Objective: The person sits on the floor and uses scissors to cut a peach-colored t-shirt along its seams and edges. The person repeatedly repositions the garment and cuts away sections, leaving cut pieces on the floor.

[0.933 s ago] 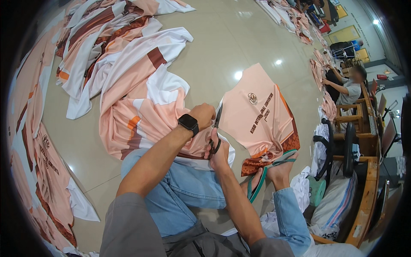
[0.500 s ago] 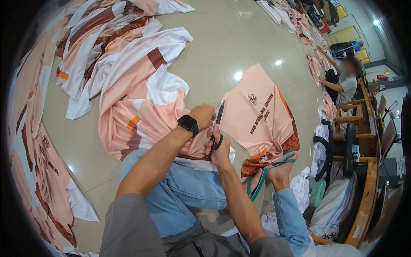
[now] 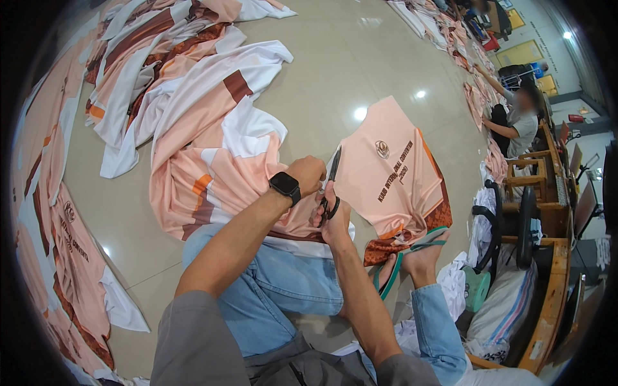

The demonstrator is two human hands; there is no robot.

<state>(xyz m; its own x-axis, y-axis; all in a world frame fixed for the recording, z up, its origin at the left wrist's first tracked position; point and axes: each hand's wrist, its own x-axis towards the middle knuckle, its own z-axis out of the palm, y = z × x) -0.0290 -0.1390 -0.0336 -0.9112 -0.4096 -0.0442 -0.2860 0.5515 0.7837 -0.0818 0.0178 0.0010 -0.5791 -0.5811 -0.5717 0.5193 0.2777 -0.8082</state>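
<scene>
Left grip: fingers curled beside the bunched peach-and-white cloth; whether it pinches any cannot be told
Right grip: grasping black-handled scissors; blades at the panel's left edge
Peach panel: spread on the floor, right of the scissors; lower end crumpled against a green sandal, which crowds that side
Far left: more printed cloth
Right side: white sack near a black chair; beyond, a seated co-worker, one arm outstretched

Your scissors are pointing ahead between the fabric heap lying on your left and the fabric panel on your right
</scene>
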